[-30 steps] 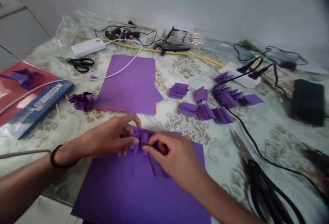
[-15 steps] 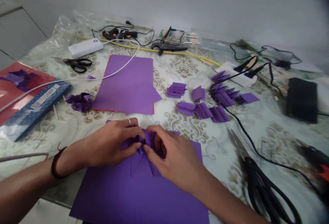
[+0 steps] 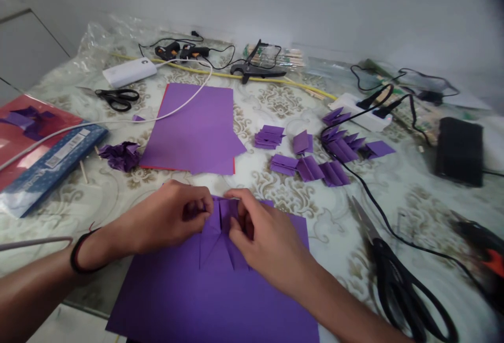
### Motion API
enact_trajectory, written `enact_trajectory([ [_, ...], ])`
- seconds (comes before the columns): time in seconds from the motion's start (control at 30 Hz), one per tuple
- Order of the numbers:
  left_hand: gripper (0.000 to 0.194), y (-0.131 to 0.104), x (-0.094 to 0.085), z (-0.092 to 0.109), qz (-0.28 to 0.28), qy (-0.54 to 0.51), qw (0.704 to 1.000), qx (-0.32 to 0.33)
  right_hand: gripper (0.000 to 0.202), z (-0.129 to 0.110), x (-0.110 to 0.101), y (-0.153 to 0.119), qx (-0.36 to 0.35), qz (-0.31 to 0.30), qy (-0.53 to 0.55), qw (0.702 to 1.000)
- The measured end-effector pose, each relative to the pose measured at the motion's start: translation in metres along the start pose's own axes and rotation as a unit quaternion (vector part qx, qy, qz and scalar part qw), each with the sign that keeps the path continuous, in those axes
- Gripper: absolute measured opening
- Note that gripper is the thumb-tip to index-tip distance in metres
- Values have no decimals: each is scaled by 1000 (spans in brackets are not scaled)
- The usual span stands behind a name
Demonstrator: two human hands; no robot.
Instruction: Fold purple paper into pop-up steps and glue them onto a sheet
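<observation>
A creased piece of purple paper (image 3: 216, 243) lies on a large purple sheet (image 3: 212, 301) in front of me. My left hand (image 3: 173, 217) pinches the folded paper's upper left part between thumb and index finger. On its right side, my right hand (image 3: 260, 232) has curled fingers gripping the paper, with the index finger along the top edge. Between the hands a dark vertical gap shows in the folds. Several small pleated purple pieces (image 3: 310, 168) sit beyond my right hand. Behind the hands rests a stack of purple sheets (image 3: 192, 127) with red edges under it.
Large black scissors (image 3: 397, 280) and a cutter (image 3: 480, 238) lie at the right. A black cable runs from a white power strip (image 3: 360, 112). Further left are small scissors (image 3: 118, 99), crumpled paper (image 3: 120, 155) and a blue-and-red packet (image 3: 55, 159). Glue guns (image 3: 183, 51) are at the back.
My left fingers have moved left and away from my right fingers, and the ring is now out of sight. More of the folded paper's middle shows between the hands.
</observation>
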State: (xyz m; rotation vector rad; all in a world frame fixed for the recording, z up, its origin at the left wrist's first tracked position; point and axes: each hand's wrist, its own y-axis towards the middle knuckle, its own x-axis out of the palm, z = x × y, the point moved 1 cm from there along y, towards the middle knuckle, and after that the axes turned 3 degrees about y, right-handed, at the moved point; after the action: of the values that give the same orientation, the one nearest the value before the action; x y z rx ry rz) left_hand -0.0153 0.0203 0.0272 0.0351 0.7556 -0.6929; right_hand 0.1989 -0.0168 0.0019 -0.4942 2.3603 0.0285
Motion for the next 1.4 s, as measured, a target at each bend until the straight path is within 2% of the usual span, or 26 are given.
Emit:
enact_trajectory([
  [0.2, 15, 0, -10, -5, -11, -67, 997, -39, 37, 4, -16, -5, 19, 8, 86, 996],
  [0.47, 18, -2, -21, -7, -4, -24, 999, -26, 32, 15, -33, -13, 41, 29, 121, 991],
  [0.73, 18, -3, -25, -9, -15, -21, 999, -20, 32, 18, -33, -11, 40, 17, 146, 988],
  [0.9, 16, -1, -24, -6, -31, -70, 997, -22, 29, 23, -32, -13, 53, -2, 170, 984],
  [1.03, 24, -1, -22, -6, -50, -121, 991, -40, 29, 26, -31, -14, 59, -14, 183, 981],
  [1.17, 27, -1, -22, -10, -42, -142, 987, -55, 30, 25, -31, -13, 58, -8, 179, 982],
  [1.4, 19, 2, -23, -14, -25, -175, 984, -33, 32, 27, -31, -11, 58, -5, 207, 977],
])
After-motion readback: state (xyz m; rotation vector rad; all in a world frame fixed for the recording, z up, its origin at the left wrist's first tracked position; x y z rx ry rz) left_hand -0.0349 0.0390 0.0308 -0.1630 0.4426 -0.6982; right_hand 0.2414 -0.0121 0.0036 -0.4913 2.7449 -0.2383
